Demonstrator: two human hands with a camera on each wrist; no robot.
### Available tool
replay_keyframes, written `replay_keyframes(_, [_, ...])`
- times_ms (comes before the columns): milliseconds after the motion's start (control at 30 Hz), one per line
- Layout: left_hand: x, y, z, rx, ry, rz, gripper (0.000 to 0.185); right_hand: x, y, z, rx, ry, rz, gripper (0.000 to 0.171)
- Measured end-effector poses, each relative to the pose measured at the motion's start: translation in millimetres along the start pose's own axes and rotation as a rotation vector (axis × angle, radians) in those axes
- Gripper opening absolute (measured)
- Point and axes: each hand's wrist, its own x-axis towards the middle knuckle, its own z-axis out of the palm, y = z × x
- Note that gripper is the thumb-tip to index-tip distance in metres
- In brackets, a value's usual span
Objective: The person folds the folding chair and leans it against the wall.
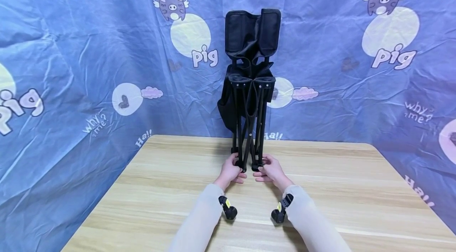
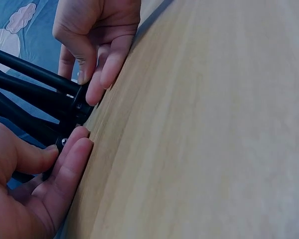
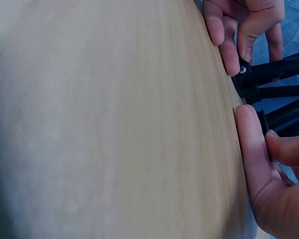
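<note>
A black folding camp chair (image 1: 239, 81) stands upright, folded into a narrow bundle, its fabric gathered above crossed tube legs. My left hand (image 1: 229, 170) pinches a front leg's foot (image 2: 62, 142) on the left, thumb on top and fingers reaching under or beside it. On the other side my right hand (image 1: 271, 170) grips the neighbouring foot (image 3: 262, 122) between thumb and fingers. Both hands sit low, close over the tabletop, with a small gap between them. The rear legs are partly hidden behind the front ones.
The wood-grain table (image 1: 160, 196) extends on both sides of the chair, its back edge just behind the legs. A blue printed cloth (image 1: 320, 54) hangs behind and around it. Small black wrist cameras (image 1: 229, 210) are strapped over the light sleeves (image 1: 203, 216).
</note>
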Motion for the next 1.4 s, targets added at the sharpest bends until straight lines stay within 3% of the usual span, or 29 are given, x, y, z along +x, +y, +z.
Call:
replay_keyframes(933, [11.9, 2.8, 2.3, -0.019, 0.02, 0.011, 0.065, 10, -2, 1, 0.026, -0.002, 0.004, 0.06])
replay_keyframes(1400, [16.6, 4.8, 5.7, 0.018, 0.045, -0.029, 0.062, 14, -4, 1, 0.005, -0.002, 0.02, 0.059])
